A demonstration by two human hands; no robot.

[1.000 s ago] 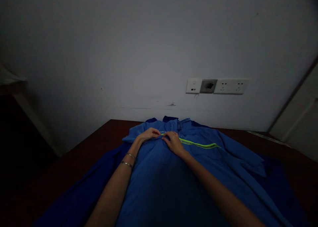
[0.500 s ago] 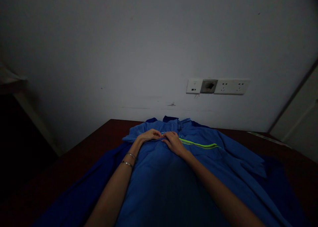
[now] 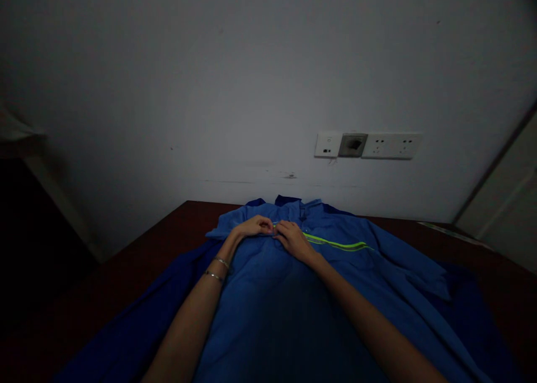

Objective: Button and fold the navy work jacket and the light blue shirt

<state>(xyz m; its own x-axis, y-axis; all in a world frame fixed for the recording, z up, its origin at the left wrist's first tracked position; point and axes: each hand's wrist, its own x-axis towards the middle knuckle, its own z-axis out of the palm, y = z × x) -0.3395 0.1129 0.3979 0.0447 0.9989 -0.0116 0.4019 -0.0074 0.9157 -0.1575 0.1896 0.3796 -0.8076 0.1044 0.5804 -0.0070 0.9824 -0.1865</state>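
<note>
Fingertips alone have shifted slightly since the earlier frame; the forearms and cloth stay put. Left hand point(image 3: 257, 225) and right hand point(image 3: 293, 241) are curled nearly closed, tips almost meeting, and seem to pinch the chest of the light-blue shirt point(image 3: 285, 282), beside its yellow-green stripe point(image 3: 335, 243). That shirt lies spread on the table point(image 3: 168, 232), over a dark-blue garment point(image 3: 176, 288). Probably a front fastening is being done; whether a button is held, I cannot tell. Next calls for aligning both front edges.
</note>
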